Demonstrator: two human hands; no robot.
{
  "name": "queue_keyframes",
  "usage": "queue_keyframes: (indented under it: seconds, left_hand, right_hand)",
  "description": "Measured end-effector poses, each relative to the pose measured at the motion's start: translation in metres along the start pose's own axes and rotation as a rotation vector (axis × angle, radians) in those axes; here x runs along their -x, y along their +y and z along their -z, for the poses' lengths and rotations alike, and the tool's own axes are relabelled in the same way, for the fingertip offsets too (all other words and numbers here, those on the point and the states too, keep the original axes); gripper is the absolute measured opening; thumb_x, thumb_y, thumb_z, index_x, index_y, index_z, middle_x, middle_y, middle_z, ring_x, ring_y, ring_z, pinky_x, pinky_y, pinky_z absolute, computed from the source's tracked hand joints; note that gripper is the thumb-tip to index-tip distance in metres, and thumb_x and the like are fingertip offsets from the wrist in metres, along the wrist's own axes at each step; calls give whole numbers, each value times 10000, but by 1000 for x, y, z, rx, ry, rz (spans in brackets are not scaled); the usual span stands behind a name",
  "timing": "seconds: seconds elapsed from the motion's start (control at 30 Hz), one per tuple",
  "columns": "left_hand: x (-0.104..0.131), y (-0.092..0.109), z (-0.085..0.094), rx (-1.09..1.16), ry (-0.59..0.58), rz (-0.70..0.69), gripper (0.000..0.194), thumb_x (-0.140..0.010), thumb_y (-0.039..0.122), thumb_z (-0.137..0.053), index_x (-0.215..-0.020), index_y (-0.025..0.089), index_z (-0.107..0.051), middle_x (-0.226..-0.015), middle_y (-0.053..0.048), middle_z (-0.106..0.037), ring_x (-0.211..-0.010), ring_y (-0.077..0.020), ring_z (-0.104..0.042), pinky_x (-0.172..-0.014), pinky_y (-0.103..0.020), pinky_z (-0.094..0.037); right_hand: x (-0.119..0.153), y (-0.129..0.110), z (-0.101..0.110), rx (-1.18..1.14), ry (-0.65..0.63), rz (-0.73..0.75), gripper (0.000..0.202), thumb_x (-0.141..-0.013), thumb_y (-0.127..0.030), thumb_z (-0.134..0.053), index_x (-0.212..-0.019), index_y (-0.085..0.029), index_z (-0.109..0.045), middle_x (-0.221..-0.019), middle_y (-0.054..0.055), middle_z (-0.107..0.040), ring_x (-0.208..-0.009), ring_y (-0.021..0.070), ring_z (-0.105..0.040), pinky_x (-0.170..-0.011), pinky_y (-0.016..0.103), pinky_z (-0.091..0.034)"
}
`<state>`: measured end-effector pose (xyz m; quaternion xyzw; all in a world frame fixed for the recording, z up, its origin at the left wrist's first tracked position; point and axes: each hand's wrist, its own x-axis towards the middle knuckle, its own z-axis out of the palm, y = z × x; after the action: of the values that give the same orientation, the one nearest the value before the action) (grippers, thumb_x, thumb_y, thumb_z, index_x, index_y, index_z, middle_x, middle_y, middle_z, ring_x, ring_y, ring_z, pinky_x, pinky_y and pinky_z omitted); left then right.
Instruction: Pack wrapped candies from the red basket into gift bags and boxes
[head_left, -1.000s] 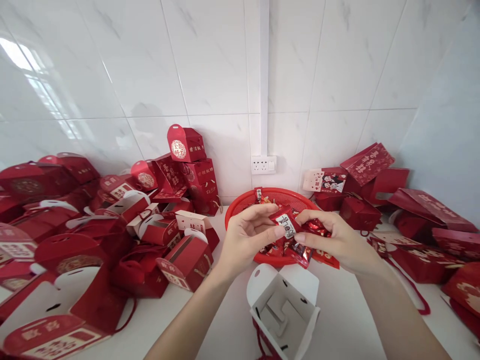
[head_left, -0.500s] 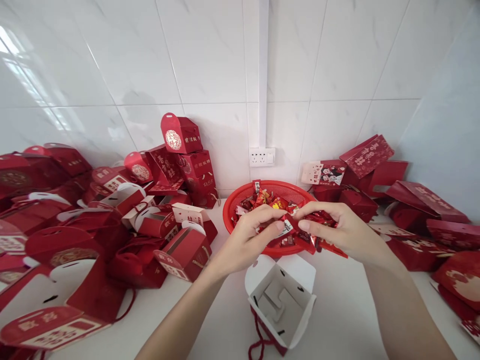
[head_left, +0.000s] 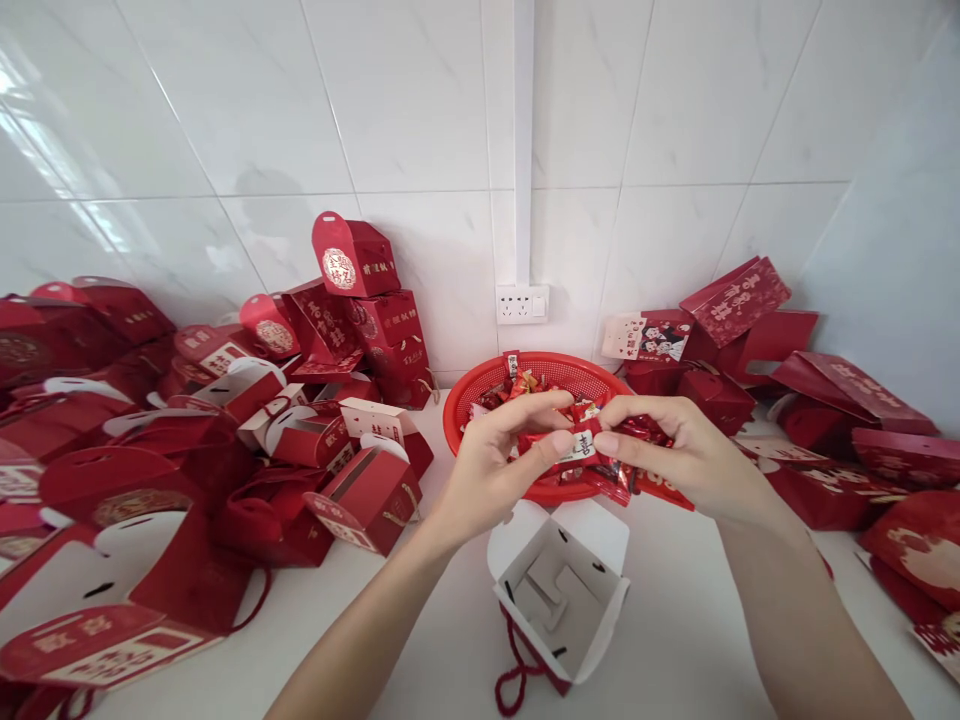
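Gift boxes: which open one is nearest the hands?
The white-lined open box just in front of the red basket; the other boxes sit off to either side.

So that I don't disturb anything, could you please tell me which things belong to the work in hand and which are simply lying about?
In use, it seems:
- red packet, between left hand and right hand
- red basket
- open white-lined box

Lying about:
- boxes on the left
- boxes on the right

A bare left hand (head_left: pixel 496 468) and a bare right hand (head_left: pixel 686 452) are seen mid-frame; uncovered, slender, tapered forearms (head_left: pixel 382 615) are shown below.
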<state>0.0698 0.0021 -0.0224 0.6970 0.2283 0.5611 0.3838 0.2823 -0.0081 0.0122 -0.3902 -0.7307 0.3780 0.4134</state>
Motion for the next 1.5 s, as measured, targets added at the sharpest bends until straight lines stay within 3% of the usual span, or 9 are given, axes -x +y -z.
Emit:
queue_keyframes:
  seconds: [0.2, 0.33, 0.5, 0.7, 0.87, 1.2, 1.5]
  left_hand:
    - [-6, 6, 9, 56, 39, 216, 281, -846, 383, -788, -1031, 173, -810, -845, -61, -767, -753, -158, -673, -684, -247, -558]
    - [-7, 7, 9, 36, 128, 185, 234, -816, 394, -810, -875, 168, -820, -757, -40, -729, -701, -145, -630, -647, -243, -531]
    - [-5, 6, 2, 75, 177, 115, 257, -821, 420, -800, -843, 164, -787, -748, -29, -694, -681, -133, -598, -634, -235, -509]
    - [-4, 4, 0, 134, 143, 186, 309, -856, 458, -761, -862, 150, -748, -742, -18, -660, -654, -107, -567, -617, -213, -485]
    - [-5, 2, 6, 202, 13, 280, 325, -794, 351, -839, -1054, 171, -765, -833, -46, -738, -740, -149, -664, -687, -254, -555]
    - [-6, 3, 9, 267, -38, 244, 236, -775, 292, -857, -974, 177, -804, -740, -32, -739, -598, -125, -639, -584, -249, -534]
    - [-4, 1, 9, 103, -5, 183, 252, -791, 355, -840, -958, 170, -805, -715, -39, -722, -606, -146, -641, -580, -270, -539]
  right_hand:
    - [1, 4, 8, -58, 78, -40, 389, -807, -572, -764, -796, -196, -665, -708, 3, -583, -588, 142, -509, -522, 286, -428]
    - [-1, 5, 8, -90, 92, -56, 406, -760, -579, -804, -774, -197, -666, -689, 1, -580, -569, 138, -513, -495, 276, -431]
    - [-4, 7, 4, -257, 53, -107, 395, -697, -528, -871, -739, -203, -650, -658, 2, -608, -555, 131, -540, -497, 259, -441]
    - [-6, 12, 3, -341, 45, -186, 411, -674, -518, -888, -764, -204, -640, -606, -9, -604, -464, 112, -514, -418, 237, -408]
    - [-5, 12, 5, -286, 57, -190, 412, -689, -540, -875, -781, -209, -648, -616, 0, -617, -465, 119, -525, -399, 234, -409]
    - [-11, 20, 5, -442, -88, -294, 415, -634, -527, -906, -767, -225, -655, -655, -12, -598, -504, 118, -523, -427, 237, -409]
    - [-12, 17, 5, -440, -133, -314, 340, -689, -458, -891, -775, -200, -687, -735, 16, -649, -600, 126, -588, -525, 230, -467]
